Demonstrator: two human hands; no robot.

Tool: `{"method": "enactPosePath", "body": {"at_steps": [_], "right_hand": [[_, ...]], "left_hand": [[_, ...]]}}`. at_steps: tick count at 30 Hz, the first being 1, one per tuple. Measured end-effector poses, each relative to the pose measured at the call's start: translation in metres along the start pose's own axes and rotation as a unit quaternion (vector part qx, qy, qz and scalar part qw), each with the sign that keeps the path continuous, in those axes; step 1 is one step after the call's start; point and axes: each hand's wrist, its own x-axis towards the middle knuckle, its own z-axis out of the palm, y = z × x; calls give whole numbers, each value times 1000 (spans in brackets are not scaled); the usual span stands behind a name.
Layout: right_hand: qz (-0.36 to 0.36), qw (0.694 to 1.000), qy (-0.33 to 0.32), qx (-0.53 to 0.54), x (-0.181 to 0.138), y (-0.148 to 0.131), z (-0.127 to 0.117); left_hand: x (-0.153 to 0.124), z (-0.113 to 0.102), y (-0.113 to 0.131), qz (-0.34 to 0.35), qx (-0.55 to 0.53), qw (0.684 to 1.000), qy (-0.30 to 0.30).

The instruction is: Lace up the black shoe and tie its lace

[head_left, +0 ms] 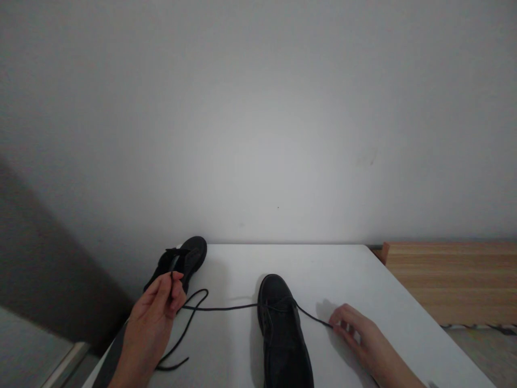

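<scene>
A black shoe point(286, 350) lies on the white tabletop point(226, 269), its toe pointing away from me. A thin black shoelace point(220, 309) passes through the front of this shoe and stretches out to both sides. To the left, my left hand point(151, 312) is closed in a pinch on the lace, with a slack loop and a loose end hanging onto the table beside it. My right hand point(359, 337) pinches the lace on the shoe's right side. A second black shoe point(196, 256) sits behind my left hand, which partly hides it.
A plain pale wall point(274, 134) rises right behind the table's far edge. Wooden slatted furniture point(448, 280) stands at the right of the table. A dark surface point(52, 242) and a pale ledge point(67, 366) are at the left.
</scene>
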Motion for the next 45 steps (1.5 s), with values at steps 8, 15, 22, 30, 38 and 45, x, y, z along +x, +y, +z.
{"method": "enactPosePath", "body": {"at_steps": [8,15,22,30,38,45], "right_hand": [[-12,993,-105,-49,-36,28,-28],[-70,985,-105,-119,-35,41,-26],[-110,989,42,-84,-28,27,-2],[-63,991,110,30,-7,-14,24],[-51,986,127,98,9,-32,38],[-51,986,125,99,16,-37,40]], "left_hand": [[-8,-7,-26,59,237,965,-95],[-41,38,-49,112,391,879,-250],[-53,54,-73,109,389,878,-255],[-54,61,-84,87,380,885,-253],[-53,61,-86,60,382,886,-257],[-54,63,-85,37,377,888,-259]]}}
